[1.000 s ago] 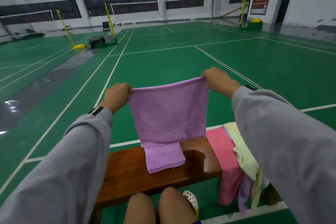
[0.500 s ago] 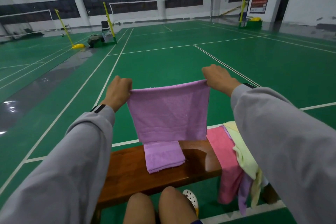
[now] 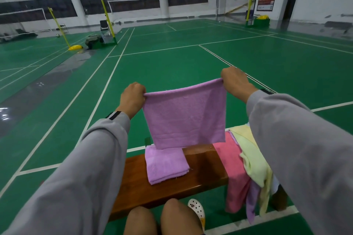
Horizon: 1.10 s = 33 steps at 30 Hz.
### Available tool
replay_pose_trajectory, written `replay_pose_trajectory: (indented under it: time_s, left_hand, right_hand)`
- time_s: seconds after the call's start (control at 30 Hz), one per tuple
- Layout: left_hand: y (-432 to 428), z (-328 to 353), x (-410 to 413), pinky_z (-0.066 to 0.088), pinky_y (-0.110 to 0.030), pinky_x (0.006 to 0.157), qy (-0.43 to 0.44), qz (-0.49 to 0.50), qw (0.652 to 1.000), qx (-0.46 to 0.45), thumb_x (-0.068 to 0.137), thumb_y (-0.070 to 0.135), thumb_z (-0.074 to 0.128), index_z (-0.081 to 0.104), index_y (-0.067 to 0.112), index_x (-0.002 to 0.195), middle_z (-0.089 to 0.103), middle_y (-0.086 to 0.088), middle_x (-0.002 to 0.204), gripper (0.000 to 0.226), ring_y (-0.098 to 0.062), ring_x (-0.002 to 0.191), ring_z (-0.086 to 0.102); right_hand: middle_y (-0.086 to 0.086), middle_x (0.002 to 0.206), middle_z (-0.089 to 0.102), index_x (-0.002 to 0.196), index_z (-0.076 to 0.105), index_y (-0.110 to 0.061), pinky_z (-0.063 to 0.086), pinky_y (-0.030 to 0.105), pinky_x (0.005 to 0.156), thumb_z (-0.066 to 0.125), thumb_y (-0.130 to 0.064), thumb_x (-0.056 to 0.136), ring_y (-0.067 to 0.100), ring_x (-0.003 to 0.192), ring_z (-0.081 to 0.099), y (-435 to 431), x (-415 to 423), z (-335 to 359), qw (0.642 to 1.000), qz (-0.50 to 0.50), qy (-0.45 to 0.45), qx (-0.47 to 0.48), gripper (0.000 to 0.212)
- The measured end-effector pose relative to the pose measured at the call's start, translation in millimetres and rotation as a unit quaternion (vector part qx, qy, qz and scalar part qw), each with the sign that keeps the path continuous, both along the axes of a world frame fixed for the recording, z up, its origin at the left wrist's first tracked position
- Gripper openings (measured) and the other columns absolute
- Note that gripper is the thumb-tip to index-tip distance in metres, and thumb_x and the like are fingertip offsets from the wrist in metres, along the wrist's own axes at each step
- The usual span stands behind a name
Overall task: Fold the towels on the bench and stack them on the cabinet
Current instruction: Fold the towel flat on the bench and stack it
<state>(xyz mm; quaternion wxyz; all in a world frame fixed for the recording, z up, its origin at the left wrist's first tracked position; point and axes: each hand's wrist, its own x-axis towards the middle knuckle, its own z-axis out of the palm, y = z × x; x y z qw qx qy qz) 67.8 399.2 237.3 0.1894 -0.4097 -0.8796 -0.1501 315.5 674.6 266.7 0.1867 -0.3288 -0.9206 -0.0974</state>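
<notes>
Left hand (image 3: 132,98) and right hand (image 3: 236,82) both raised out front, backs toward the camera, fingers curled tight, each pinching one top corner of the held lilac towel (image 3: 184,116); fingertips hidden behind knuckles and cloth. Top edge pulled taut between the two grips, right corner higher than left. Cloth hangs flat below the fingers. Straight beneath it a folded lilac towel (image 3: 166,164) lies on the wooden bench (image 3: 200,177); whether the hanging hem touches it, cannot tell. Below and right of the right-hand fingers: pink towel (image 3: 235,170) and pale yellow towel (image 3: 252,160) draped over the bench end, another lilac cloth (image 3: 252,204) dangling under them. Green court floor (image 3: 172,63) beyond the fingers
</notes>
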Motion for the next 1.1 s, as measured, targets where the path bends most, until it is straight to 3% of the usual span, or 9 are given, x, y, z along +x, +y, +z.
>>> replay_pose_trajectory:
  time_s: [0.23, 0.37, 0.43, 0.53, 0.6, 0.73, 0.83, 0.97, 1.1]
  left_hand:
    - [43.5, 0.4, -5.1, 0.059, -0.043, 0.067, -0.19, 0.032, 0.977, 0.093, 0.083, 0.002, 0.057, 0.06, 0.013, 0.077, 0.067, -0.014, 0.084, 0.013, -0.037, 0.073, 0.069]
    - [65.9, 1.8, 2.3, 0.058, -0.033, 0.045, -0.439, 0.015, 0.852, 0.285, 0.091, -0.005, 0.059, 0.054, 0.004, 0.085, 0.057, -0.02, 0.109, 0.012, -0.043, 0.066, 0.071]
    - [70.1, 2.1, 3.4, 0.058, -0.03, 0.046, -0.488, -0.01, 0.807, 0.333, 0.093, -0.009, 0.055, 0.053, 0.001, 0.087, 0.056, -0.021, 0.109, 0.011, -0.036, 0.063, 0.07]
    - [71.9, -2.4, 2.2, 0.059, -0.03, 0.046, -0.531, -0.024, 0.772, 0.348, 0.101, 0.001, 0.054, 0.052, -0.003, 0.106, 0.059, -0.019, 0.098, 0.007, -0.023, 0.05, 0.068]
    - [73.5, -8.1, -3.3, 0.054, -0.028, 0.04, -0.5, 0.005, 0.803, 0.324, 0.103, 0.013, 0.057, 0.055, 0.002, 0.112, 0.062, -0.014, 0.089, 0.015, -0.015, 0.043, 0.062]
    - [81.0, -16.6, -8.9, 0.046, -0.024, 0.039, -0.451, 0.018, 0.842, 0.296, 0.102, 0.016, 0.058, 0.061, 0.006, 0.105, 0.062, -0.013, 0.094, 0.011, -0.014, 0.044, 0.06]
    - [87.5, -19.0, -4.7, 0.061, -0.03, 0.051, -0.52, -0.02, 0.789, 0.326, 0.103, 0.01, 0.054, 0.056, -0.002, 0.117, 0.063, -0.016, 0.107, 0.018, -0.025, 0.06, 0.07]
    - [95.0, -18.0, 6.9, 0.062, -0.028, 0.074, -0.576, -0.077, 0.733, 0.354, 0.101, 0.0, 0.05, 0.058, 0.002, 0.114, 0.067, -0.015, 0.105, 0.016, -0.022, 0.081, 0.068]
    - [97.7, -15.8, 24.4, 0.058, -0.028, 0.083, -0.581, -0.117, 0.718, 0.365, 0.095, -0.004, 0.048, 0.065, 0.004, 0.113, 0.071, -0.009, 0.102, 0.025, -0.021, 0.092, 0.066]
  right_hand:
    - [0.019, 0.093, 0.065, 0.087, 0.066, -0.004, 0.051, 0.041, 0.07, 0.05, 0.003, 0.094, 0.035, 0.078, 0.061, 33.4, 9.5, -10.8, 0.99, -0.068, 0.074, -0.095, 0.019]
    - [0.013, 0.091, 0.07, 0.094, 0.076, -0.01, 0.057, 0.038, 0.068, 0.053, -0.009, 0.092, 0.031, 0.073, 0.064, 50.9, 10.5, -15.8, 0.951, -0.124, 0.161, -0.235, 0.023]
    - [0.013, 0.078, 0.071, 0.101, 0.073, -0.004, 0.055, 0.031, 0.053, 0.049, -0.007, 0.093, 0.023, 0.052, 0.063, 55.0, 6.3, -16.9, 0.883, -0.133, 0.247, -0.375, 0.026]
    - [0.012, 0.062, 0.071, 0.12, 0.057, 0.002, 0.049, 0.023, 0.044, 0.035, -0.006, 0.1, 0.019, 0.04, 0.064, 49.9, 0.9, -13.3, 0.765, -0.116, 0.334, -0.539, 0.03]
    - [0.013, 0.058, 0.07, 0.122, 0.049, 0.002, 0.05, 0.023, 0.04, 0.028, -0.008, 0.102, 0.021, 0.043, 0.067, 45.6, -1.7, -10.4, 0.731, -0.098, 0.351, -0.577, 0.031]
    - [0.016, 0.053, 0.067, 0.116, 0.043, 0.001, 0.052, 0.028, 0.037, 0.022, -0.009, 0.101, 0.025, 0.04, 0.066, 42.9, -9.6, -14.1, 0.715, -0.102, 0.377, -0.579, 0.028]
    - [0.02, 0.065, 0.072, 0.114, 0.055, 0.008, 0.057, 0.034, 0.043, 0.032, -0.01, 0.099, 0.03, 0.052, 0.07, 53.2, -16.3, -22.3, 0.708, -0.111, 0.395, -0.574, 0.033]
    - [0.013, 0.079, 0.074, 0.106, 0.073, -0.007, 0.057, 0.031, 0.055, 0.061, -0.01, 0.083, 0.026, 0.063, 0.065, 63.8, -8.7, -22.9, 0.695, -0.095, 0.416, -0.579, 0.026]
    - [0.009, 0.084, 0.067, 0.089, 0.07, -0.016, 0.047, 0.031, 0.061, 0.054, -0.011, 0.067, 0.021, 0.069, 0.056, 69.4, 8.6, -24.4, 0.67, -0.087, 0.49, -0.55, 0.028]
